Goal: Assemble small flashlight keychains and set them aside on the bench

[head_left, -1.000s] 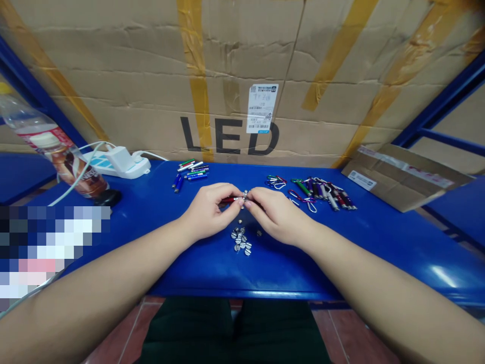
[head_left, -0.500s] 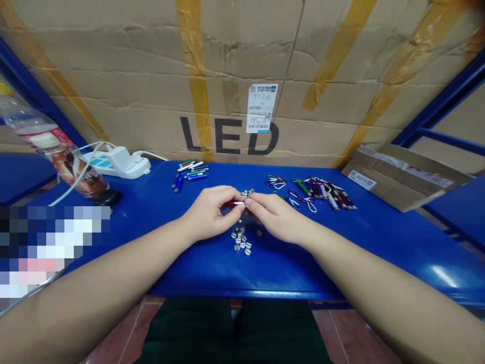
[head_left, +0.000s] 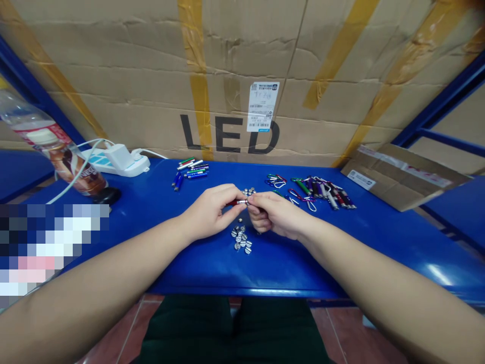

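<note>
Between my two hands is a red mini flashlight, a slim metal tube with a silver end. My left hand is closed round its red body, thumb and forefinger near the silver end. The fingertips of my right hand pinch that end, with the other fingers curled under. What exactly sits between the right fingertips is hidden. Below the hands lie several flat silver discs on the blue table. Just beyond the fingers are several small round metal pieces, like button cells.
Coloured metal tubes lie at the back left. Flashlights with carabiner clips are heaped at the right, with loose carabiners beside them. A power strip, a bottle and a cardboard box border the table.
My right hand has turned, and its fingers are now curled in more tightly at the flashlight's silver end. The left hand keeps its hold, nearly still.
</note>
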`<state>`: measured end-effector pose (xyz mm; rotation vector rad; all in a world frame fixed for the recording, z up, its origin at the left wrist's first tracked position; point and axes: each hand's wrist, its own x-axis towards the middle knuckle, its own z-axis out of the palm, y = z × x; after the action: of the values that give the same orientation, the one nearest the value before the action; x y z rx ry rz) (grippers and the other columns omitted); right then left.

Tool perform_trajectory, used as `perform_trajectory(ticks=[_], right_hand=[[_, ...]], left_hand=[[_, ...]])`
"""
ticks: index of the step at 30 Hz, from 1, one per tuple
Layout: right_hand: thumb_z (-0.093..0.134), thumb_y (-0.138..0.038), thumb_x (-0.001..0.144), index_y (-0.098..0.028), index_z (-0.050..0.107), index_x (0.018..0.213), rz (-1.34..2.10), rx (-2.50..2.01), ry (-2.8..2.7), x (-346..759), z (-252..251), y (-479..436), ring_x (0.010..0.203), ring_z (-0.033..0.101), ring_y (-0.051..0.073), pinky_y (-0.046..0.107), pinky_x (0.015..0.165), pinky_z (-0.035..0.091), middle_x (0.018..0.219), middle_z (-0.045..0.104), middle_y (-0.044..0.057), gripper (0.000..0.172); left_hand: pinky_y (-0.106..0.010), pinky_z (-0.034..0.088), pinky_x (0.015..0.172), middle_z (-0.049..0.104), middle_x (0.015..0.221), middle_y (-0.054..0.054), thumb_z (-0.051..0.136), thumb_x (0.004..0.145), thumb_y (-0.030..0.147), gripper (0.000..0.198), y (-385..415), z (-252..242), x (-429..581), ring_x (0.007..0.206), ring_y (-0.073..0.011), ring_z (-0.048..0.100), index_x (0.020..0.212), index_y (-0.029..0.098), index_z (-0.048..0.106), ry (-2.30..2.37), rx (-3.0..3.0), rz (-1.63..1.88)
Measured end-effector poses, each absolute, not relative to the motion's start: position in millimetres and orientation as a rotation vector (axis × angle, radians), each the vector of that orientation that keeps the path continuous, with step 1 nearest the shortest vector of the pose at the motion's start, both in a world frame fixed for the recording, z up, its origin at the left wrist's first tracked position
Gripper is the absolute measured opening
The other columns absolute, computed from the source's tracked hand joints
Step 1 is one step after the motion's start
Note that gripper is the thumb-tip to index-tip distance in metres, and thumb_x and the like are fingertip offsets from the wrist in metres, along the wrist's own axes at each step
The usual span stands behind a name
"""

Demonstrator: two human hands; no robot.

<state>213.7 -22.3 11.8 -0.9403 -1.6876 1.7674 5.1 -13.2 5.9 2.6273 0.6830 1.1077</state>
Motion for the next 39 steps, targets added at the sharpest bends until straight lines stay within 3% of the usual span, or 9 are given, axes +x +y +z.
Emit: perform_trajectory(ticks=[3, 8, 11, 17, 24, 26, 31, 36, 39], right_hand=[[0.041, -0.036, 0.099, -0.024, 0.035, 0.069, 1.800, -0.973, -1.655, 211.3, 13.0, -23.8, 0.048, 0.022, 0.010, 0.024, 0.049, 0.024, 0.057, 0.026, -0.009, 0.033], [0.042, -0.033, 0.104, -0.022, 0.044, 0.077, 0.640, -0.976, -2.220, 215.5, 12.2, -23.8, 0.070, 0.046, 0.017, 0.031, 0.068, 0.038, 0.074, 0.050, 0.002, 0.029], [0.038, -0.029, 0.105, -0.022, 0.044, 0.082, 0.362, -0.907, -2.365, 220.8, 12.5, -21.8, 0.075, 0.048, 0.019, 0.033, 0.074, 0.039, 0.080, 0.050, 0.003, 0.025], [0.039, -0.030, 0.104, -0.022, 0.043, 0.077, 0.442, -0.856, -2.389, 224.6, 11.2, -17.4, 0.069, 0.044, 0.017, 0.032, 0.070, 0.037, 0.074, 0.047, 0.001, 0.029], [0.030, -0.040, 0.106, -0.025, 0.034, 0.073, 1.626, -0.980, -1.865, 212.2, 10.3, -24.9, 0.047, 0.023, 0.011, 0.026, 0.048, 0.026, 0.059, 0.024, -0.009, 0.036], [0.032, -0.038, 0.105, -0.025, 0.038, 0.075, 1.486, -1.018, -1.930, 213.1, 11.9, -26.0, 0.049, 0.030, 0.012, 0.026, 0.050, 0.029, 0.060, 0.032, -0.007, 0.034], [0.041, -0.029, 0.105, -0.021, 0.048, 0.084, 0.464, -0.936, -2.338, 220.6, 12.9, -25.1, 0.073, 0.050, 0.018, 0.031, 0.071, 0.040, 0.081, 0.055, 0.003, 0.024], [0.038, -0.026, 0.107, -0.021, 0.049, 0.085, 0.112, -0.884, -2.479, 224.8, 11.2, -21.9, 0.073, 0.048, 0.019, 0.032, 0.072, 0.040, 0.081, 0.054, 0.005, 0.025], [0.038, -0.024, 0.106, -0.022, 0.046, 0.080, 0.096, -0.828, -2.544, 226.6, 10.6, -20.6, 0.070, 0.046, 0.019, 0.033, 0.070, 0.038, 0.075, 0.051, 0.003, 0.027]], left_hand=[[-0.027, 0.051, 0.070, 0.068, 0.083, -0.003, 0.059, 0.097, 0.020, 0.009, -13.2, 5.3, 7.0, 0.076, -0.0153, 0.063, 0.099, 0.017, 0.067, 0.696, 2.629, 1.156], [-0.026, 0.048, 0.065, 0.068, 0.078, -0.001, 0.062, 0.091, 0.018, 0.007, -11.3, 4.0, 9.8, 0.070, -0.0142, 0.063, 0.085, 0.017, 0.065, 0.845, 2.508, 1.178], [-0.026, 0.048, 0.066, 0.068, 0.078, -0.002, 0.061, 0.092, 0.019, 0.008, -11.0, 4.0, 9.7, 0.070, -0.0144, 0.063, 0.085, 0.016, 0.066, 0.874, 2.475, 1.150], [-0.026, 0.051, 0.067, 0.071, 0.084, -0.003, 0.060, 0.096, 0.022, 0.010, -11.8, 3.0, 8.3, 0.074, -0.0144, 0.066, 0.093, 0.016, 0.068, 0.809, 2.446, 1.102], [-0.026, 0.051, 0.070, 0.069, 0.083, -0.002, 0.063, 0.094, 0.018, 0.006, -12.3, 3.2, 6.4, 0.075, -0.0143, 0.064, 0.096, 0.016, 0.068, 0.688, 2.581, 1.169], [-0.026, 0.051, 0.069, 0.070, 0.081, -0.002, 0.063, 0.093, 0.017, 0.005, -12.1, 3.1, 7.1, 0.074, -0.0140, 0.064, 0.093, 0.016, 0.068, 0.697, 2.567, 1.185], [-0.025, 0.050, 0.067, 0.071, 0.080, -0.002, 0.063, 0.092, 0.019, 0.008, -10.8, 3.3, 8.8, 0.072, -0.0136, 0.065, 0.087, 0.016, 0.068, 0.825, 2.461, 1.192], [-0.024, 0.049, 0.067, 0.071, 0.080, -0.001, 0.062, 0.094, 0.020, 0.010, -10.7, 3.1, 8.7, 0.071, -0.0132, 0.065, 0.086, 0.016, 0.068, 0.845, 2.408, 1.143], [-0.024, 0.050, 0.068, 0.071, 0.081, -0.001, 0.062, 0.094, 0.020, 0.009, -10.9, 2.1, 7.5, 0.073, -0.0135, 0.065, 0.089, 0.017, 0.068, 0.793, 2.447, 1.073]])
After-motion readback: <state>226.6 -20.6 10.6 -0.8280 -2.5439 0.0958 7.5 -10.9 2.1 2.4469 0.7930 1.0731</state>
